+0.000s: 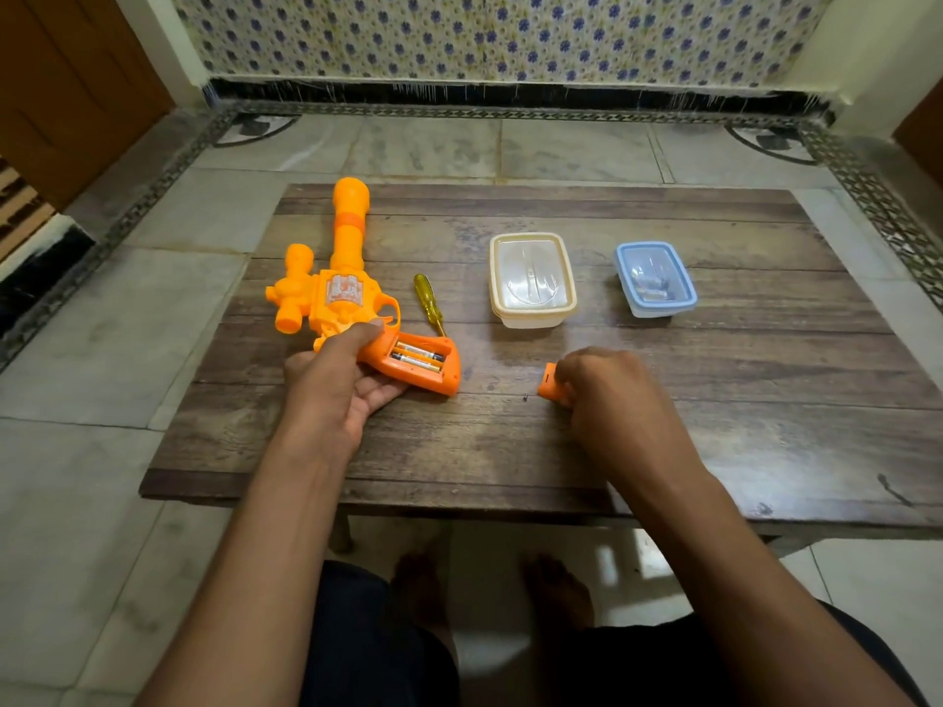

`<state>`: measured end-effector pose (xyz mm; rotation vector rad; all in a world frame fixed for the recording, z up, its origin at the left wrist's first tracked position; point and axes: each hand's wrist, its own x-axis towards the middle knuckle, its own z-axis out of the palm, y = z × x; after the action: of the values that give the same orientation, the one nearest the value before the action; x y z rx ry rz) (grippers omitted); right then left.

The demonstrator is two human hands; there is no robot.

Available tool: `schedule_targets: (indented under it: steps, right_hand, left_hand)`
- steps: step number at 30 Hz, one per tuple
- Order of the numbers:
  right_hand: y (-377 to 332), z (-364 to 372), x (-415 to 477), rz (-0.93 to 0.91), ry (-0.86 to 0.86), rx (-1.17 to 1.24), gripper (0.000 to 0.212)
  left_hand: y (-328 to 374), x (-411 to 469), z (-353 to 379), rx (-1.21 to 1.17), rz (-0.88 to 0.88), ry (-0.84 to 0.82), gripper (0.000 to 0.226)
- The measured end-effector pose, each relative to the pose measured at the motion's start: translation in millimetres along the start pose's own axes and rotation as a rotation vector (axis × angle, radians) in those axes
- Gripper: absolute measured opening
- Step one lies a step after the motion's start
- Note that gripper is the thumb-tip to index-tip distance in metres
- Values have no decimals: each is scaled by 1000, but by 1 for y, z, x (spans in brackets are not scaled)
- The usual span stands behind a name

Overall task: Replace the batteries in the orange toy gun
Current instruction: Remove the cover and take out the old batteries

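Left hand (337, 385) grips orange toy gun (347, 278) handle near tabletop (510, 451) left edge, batteries (418, 355) exposed; right hand (610, 395) curled round battery cover (549, 388), mid-tabletop.

Low wooden table (561, 451) on marble floor (102, 349); blue-flowered tiled wall (485, 38) behind.

Your toy gun (342, 293) lay on the table's (510, 451) left, screwdriver (427, 301) just right of it, then larger box (532, 280), then smaller box (654, 278). Nearer you: cover (550, 385) in your right hand (607, 395), screw (525, 398) just left.
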<state>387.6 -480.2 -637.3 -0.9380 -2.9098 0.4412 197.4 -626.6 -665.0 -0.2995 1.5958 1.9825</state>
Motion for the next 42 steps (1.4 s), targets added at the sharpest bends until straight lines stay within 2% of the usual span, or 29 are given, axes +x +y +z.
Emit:
schedule_targets:
  steps: [6,11,15,19,23,30,36,38,42]
  right_hand:
    - [-16,3,3,-165,160,98,11]
    - [-36,12,24,-227,176,226,19]
    - [-53,18,51,-259,123,293,29]
    - [-73,33,77,-281,85,245,26]
    - [-88,52,92,-196,49,205,22]
    - [-99,53,91,-66,162,138,12]
    - [-95,43,81,19,106,213,27]
    - [-95,41,77,52,126,275,28]
    - [-91,37,65,137,201,565,34]
  left_hand:
    - [0,0,-1,-4,13,32,37]
    - [1,1,-7,12,92,90,16]
    - [1,2,-11,57,123,147,15]
    - [3,4,-14,88,140,179,13]
    - [5,6,-20,71,130,171,12]
    - [6,7,-23,41,112,163,12]
    - [5,6,-19,50,100,162,15]
    - [5,7,-18,50,100,159,15]
    - [4,7,-17,44,98,149,14]
